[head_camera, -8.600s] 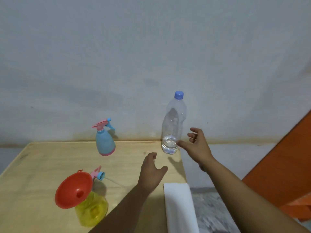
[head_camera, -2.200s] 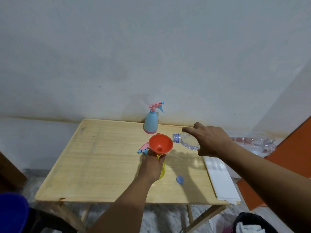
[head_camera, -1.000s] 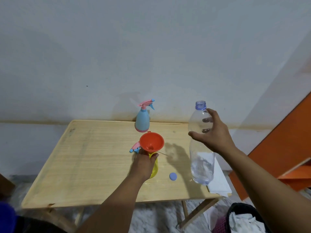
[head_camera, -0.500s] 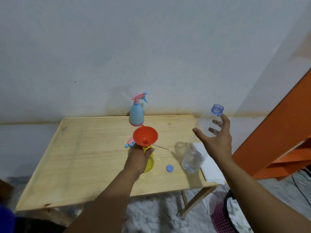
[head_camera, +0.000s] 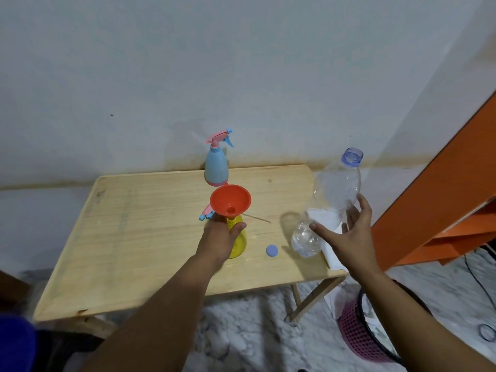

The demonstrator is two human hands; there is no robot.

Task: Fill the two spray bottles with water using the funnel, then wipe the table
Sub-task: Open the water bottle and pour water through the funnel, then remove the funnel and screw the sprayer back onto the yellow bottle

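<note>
My left hand (head_camera: 220, 240) grips the neck of the yellow spray bottle (head_camera: 238, 245), which stands on the wooden table (head_camera: 134, 237) with the red funnel (head_camera: 230, 201) in its mouth. Its pink and blue spray head (head_camera: 206, 214) lies just behind, thin tube pointing right. My right hand (head_camera: 349, 237) holds the clear, uncapped water bottle (head_camera: 335, 189) loosely, thumb in front and fingers behind. Its base is at the table's right edge, with a little water at the bottom. The blue spray bottle (head_camera: 216, 170) stands at the back by the wall.
The water bottle's blue cap (head_camera: 272, 250) lies on the table between the two bottles. A folded white cloth (head_camera: 332, 260) lies at the table's right edge. A pink basket (head_camera: 359, 336) stands on the floor at the right, beside an orange structure (head_camera: 442, 197).
My right hand tipped the water bottle over the funnel, raised it upright and brought it down to the table's right edge. My left hand has stayed on the yellow bottle.
</note>
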